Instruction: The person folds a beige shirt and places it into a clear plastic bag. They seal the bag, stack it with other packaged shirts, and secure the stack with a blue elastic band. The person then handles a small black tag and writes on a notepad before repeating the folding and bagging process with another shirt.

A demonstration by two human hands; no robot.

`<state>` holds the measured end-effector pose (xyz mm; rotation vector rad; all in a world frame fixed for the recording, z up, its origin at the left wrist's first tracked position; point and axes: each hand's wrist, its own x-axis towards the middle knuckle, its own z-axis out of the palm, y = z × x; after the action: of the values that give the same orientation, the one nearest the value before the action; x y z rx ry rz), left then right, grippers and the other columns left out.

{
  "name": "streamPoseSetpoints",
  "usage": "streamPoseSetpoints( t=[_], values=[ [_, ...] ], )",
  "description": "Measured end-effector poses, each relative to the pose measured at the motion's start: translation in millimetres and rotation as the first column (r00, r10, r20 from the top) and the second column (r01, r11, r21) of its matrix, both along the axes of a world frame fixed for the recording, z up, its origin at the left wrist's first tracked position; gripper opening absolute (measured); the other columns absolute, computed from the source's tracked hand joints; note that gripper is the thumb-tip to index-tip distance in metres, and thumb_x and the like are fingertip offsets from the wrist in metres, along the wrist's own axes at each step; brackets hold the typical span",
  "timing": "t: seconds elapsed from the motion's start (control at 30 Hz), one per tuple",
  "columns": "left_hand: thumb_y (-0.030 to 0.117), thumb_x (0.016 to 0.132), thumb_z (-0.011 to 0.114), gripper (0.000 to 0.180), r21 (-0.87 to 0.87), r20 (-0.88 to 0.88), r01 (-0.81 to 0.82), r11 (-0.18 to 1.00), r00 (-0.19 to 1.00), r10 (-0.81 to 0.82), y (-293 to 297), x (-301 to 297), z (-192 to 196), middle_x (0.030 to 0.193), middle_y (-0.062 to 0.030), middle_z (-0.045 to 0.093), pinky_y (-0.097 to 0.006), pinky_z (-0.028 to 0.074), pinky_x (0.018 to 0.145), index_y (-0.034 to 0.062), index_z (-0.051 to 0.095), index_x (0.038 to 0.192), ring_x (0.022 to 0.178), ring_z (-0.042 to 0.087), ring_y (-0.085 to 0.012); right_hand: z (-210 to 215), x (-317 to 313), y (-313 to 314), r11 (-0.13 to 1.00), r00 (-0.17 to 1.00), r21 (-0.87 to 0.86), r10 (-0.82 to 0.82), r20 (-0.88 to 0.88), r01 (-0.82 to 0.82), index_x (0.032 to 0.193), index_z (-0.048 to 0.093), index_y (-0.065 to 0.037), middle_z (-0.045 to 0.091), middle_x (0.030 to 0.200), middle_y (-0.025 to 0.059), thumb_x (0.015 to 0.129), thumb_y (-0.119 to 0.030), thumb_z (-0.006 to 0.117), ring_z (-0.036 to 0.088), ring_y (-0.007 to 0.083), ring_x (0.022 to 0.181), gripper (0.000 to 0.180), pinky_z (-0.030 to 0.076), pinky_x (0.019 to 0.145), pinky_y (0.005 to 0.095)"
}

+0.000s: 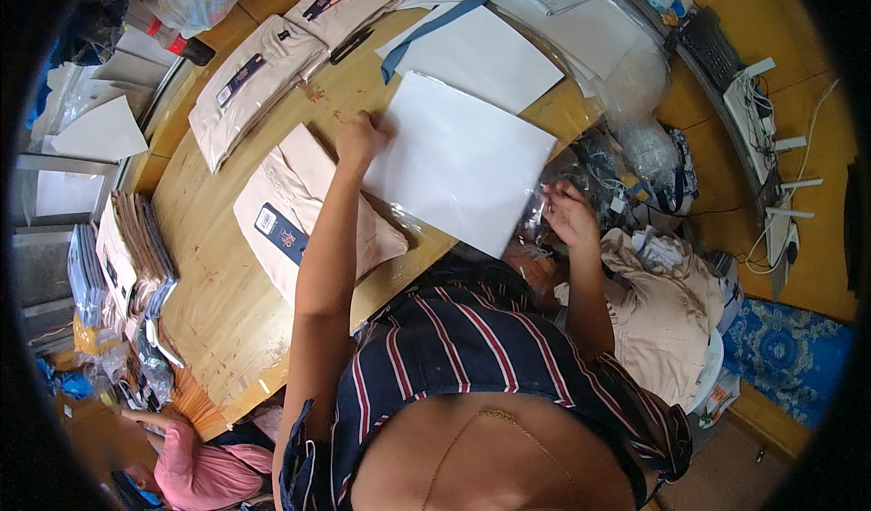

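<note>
A white rectangular sheet (467,153) lies on the table's near edge, with clear plastic (533,219) shining along its borders like a bag around it. My left hand (361,137) is closed at the sheet's left edge, its fingertips partly hidden. At the right edge, the fingers of my right hand (572,214) pinch the clear plastic. Beneath my left forearm rests a folded pale pink garment (367,234) with a dark blue tag (281,232). Two more folded pale garments, one (259,85) nearer and one (349,8) farther, lie in clear bags at the far left.
A wooden table (209,284) carries loose white papers (490,53), a blue strip (445,29) and a black pen (352,46). Stacked folded clothes (136,248) stand at left. Pale cloth (662,302) is heaped at right. A person in pink (204,466) sits lower left.
</note>
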<state>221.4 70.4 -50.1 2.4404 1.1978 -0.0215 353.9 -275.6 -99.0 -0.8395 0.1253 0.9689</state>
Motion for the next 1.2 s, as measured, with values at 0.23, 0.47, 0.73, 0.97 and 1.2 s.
streamPoseSetpoints(
  t=[0.23,0.47,0.73,0.97,1.2],
  values=[
    [0.014,0.066,0.06,0.016,-0.034,0.508,-0.001,0.999,0.861,0.018,-47,4,10,0.065,-0.013,0.055,-0.032,0.043,0.056,0.0027,0.052,0.075,0.06,0.054,-0.0238,17,-7,-9,0.912,0.974,-0.41,0.067,0.218,0.029,0.094,0.051,-0.009,0.055,0.083,0.0005,0.074,-0.011,0.061,0.053,0.0105,0.07,0.023,0.043,0.05,0.0226],
    [-0.004,0.075,0.05,0.009,-0.392,0.856,0.051,0.918,0.387,0.344,-71,-21,67,0.07,-0.0011,0.051,-0.019,0.036,0.054,0.0024,0.046,0.079,0.062,0.045,-0.0082,46,3,11,0.946,0.911,-0.323,0.136,0.389,-0.003,0.104,0.048,-0.005,0.054,0.091,0.0048,0.073,-0.007,0.06,0.053,0.0101,0.076,0.033,0.047,0.051,0.0232],
    [0.002,0.077,0.05,0.014,-0.316,0.876,-0.501,0.805,0.172,0.451,-57,-179,99,0.073,-0.0053,0.052,-0.021,0.042,0.043,0.0012,0.047,0.091,0.058,0.048,-0.0092,74,46,104,0.871,0.574,-0.458,0.471,0.67,-0.179,0.093,0.055,0.0,0.057,0.077,0.0041,0.066,0.002,0.062,0.052,0.0119,0.07,0.028,0.043,0.064,0.023],
    [-0.001,0.079,0.045,0.011,-0.144,0.733,-0.867,0.477,0.23,0.64,-127,-308,75,0.07,-0.003,0.047,-0.02,0.037,0.039,0.0015,0.048,0.089,0.048,0.045,-0.0069,67,219,155,0.892,0.677,-0.449,0.3,0.672,0.05,0.094,0.051,-0.002,0.054,0.079,0.005,0.072,-0.014,0.062,0.052,0.013,0.067,0.027,0.043,0.054,0.0234],
    [0.0,0.071,0.055,0.025,0.399,0.397,-0.864,0.308,0.465,0.791,-173,-308,85,0.086,-0.0122,0.05,-0.035,0.041,0.064,0.0058,0.051,0.095,0.076,0.049,-0.0238,111,26,254,0.94,-0.143,-0.177,0.225,0.964,0.29,0.106,0.039,0.0,0.046,0.089,0.0127,0.072,-0.022,0.062,0.049,0.0247,0.075,0.047,0.041,0.068,0.0363]
  ],
)
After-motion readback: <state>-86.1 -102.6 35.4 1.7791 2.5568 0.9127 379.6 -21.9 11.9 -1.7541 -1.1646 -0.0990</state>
